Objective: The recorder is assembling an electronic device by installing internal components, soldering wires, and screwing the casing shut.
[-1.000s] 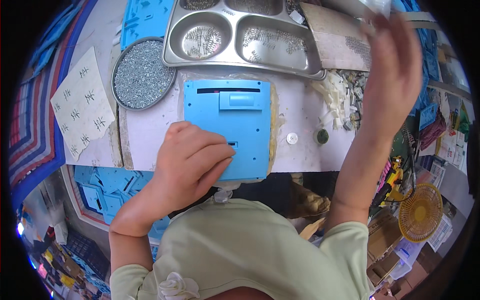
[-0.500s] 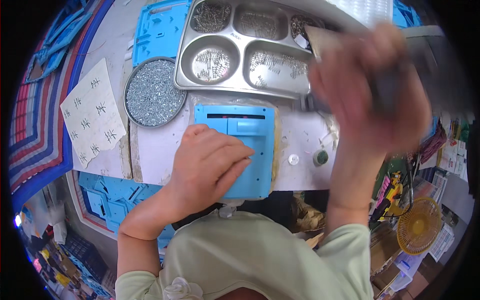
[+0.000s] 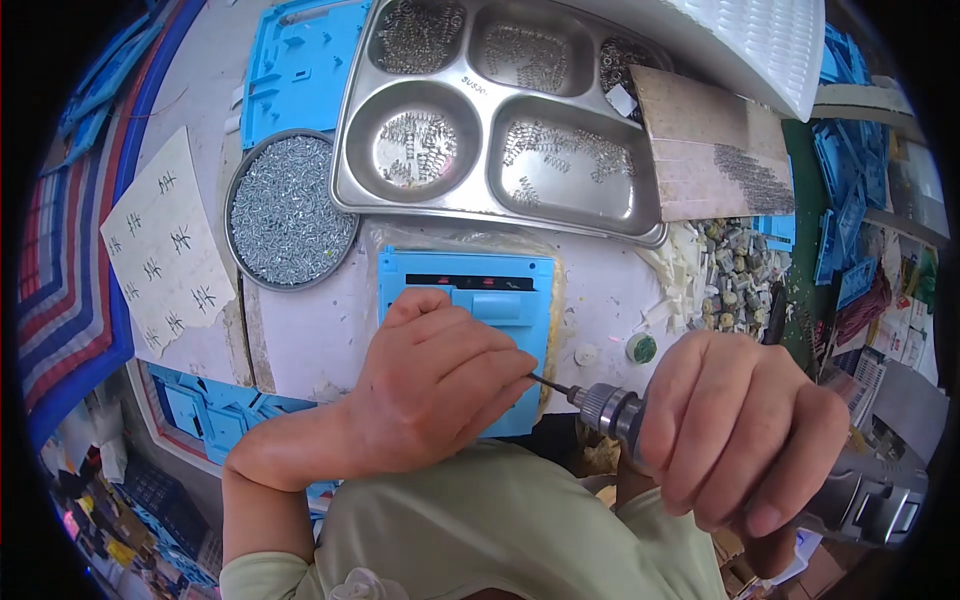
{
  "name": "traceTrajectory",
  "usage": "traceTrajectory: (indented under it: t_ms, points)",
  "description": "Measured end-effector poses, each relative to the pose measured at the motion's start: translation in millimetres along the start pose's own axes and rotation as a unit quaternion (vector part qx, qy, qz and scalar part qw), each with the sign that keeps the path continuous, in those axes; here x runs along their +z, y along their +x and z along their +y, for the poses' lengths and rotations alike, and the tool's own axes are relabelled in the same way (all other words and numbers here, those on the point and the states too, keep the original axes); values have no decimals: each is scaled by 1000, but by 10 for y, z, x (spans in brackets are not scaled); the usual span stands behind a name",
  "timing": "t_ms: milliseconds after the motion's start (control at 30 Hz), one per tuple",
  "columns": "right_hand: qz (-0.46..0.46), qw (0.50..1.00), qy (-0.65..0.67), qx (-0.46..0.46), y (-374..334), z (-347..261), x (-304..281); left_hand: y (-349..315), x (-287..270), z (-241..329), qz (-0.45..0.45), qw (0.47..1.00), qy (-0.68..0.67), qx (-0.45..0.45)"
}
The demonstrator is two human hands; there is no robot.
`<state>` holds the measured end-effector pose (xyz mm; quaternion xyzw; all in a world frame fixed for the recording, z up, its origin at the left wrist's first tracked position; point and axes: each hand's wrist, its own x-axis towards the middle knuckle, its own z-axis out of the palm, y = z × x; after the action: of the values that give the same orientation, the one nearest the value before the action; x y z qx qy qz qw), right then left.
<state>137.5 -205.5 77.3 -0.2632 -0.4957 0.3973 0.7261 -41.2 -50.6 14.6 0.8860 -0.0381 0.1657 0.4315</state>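
Lowered since the earlier frame, the screwdriver points left. From here I see the left hand curled over the blue case, its pinch unreadable; the right hand grips the screwdriver. Screwing looks unfinished.

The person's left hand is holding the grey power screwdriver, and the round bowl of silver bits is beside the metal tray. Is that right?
Not quite: the head view shows the grey power screwdriver in the right hand, not the left hand. The round bowl of silver bits is indeed beside the metal tray.
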Motion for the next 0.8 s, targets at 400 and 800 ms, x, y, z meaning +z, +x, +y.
traceTrajectory:
  t_ms: [400,800]
  points:
    - [133,984,-115,-20,-243,-59,25,-109,-770,-685,59,920,337,-193]
    - [217,964,-143,-58,-376,-33,108,-195,-876,-920,95,911,293,-274]
